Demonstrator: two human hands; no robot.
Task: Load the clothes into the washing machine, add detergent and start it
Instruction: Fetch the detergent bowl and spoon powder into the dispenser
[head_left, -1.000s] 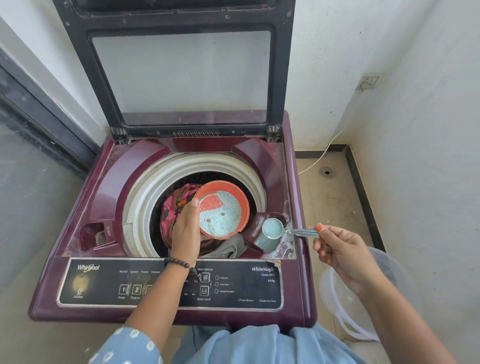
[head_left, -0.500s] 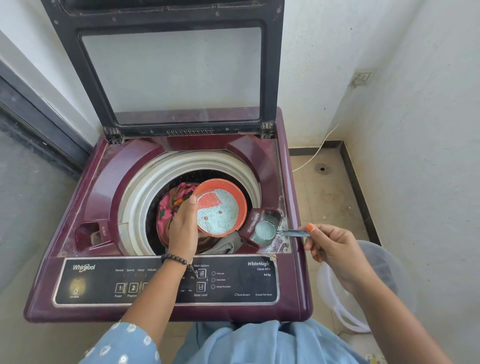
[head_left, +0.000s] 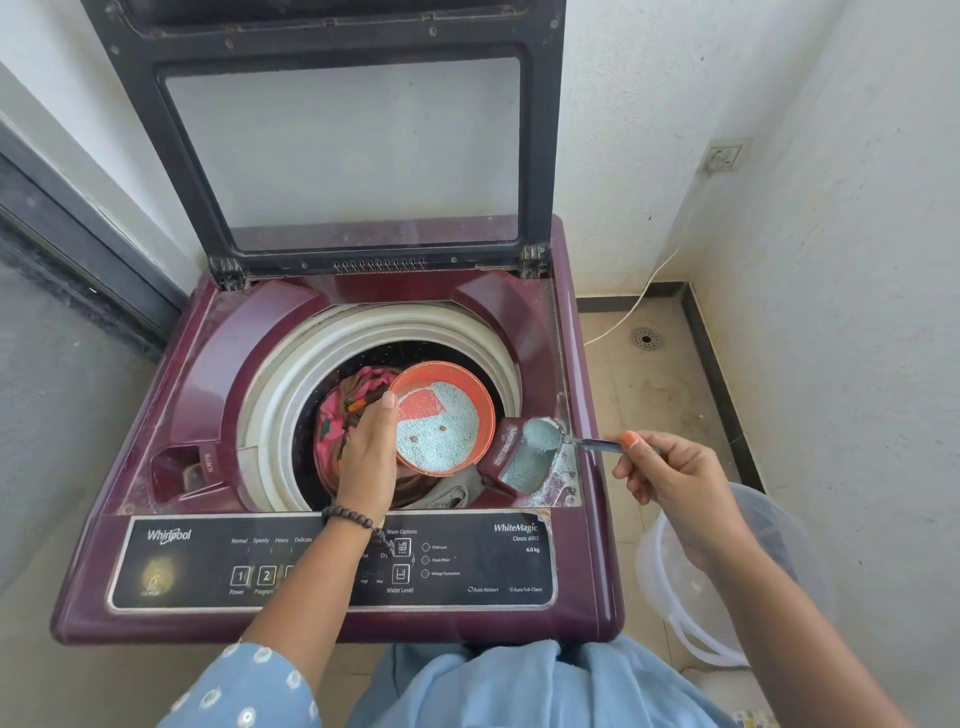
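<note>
A maroon top-load washing machine (head_left: 156, 395) stands with its dark lid (head_left: 332, 52) raised. Pink and brown clothes (head_left: 337, 415) lie in the drum. My left hand (head_left: 369, 457) holds an orange tub (head_left: 467, 389) of blue detergent powder tilted over the drum. My right hand (head_left: 670, 478) grips the handle of a small scoop (head_left: 543, 434), tipped over the detergent compartment (head_left: 524, 467) at the drum's right. Blue powder lies in that compartment and is scattered on the surface around it.
The control panel (head_left: 467, 577) with its buttons runs along the machine's front. A translucent bucket (head_left: 675, 582) sits on the floor at the right, under my right forearm. A white cable (head_left: 634, 306) runs from a wall socket (head_left: 722, 156). A floor drain (head_left: 645, 339) lies in the corner.
The scoop was level and full of powder; now it is tipped and the powder has gone into the compartment. My left hand and the tub have stayed in place.
</note>
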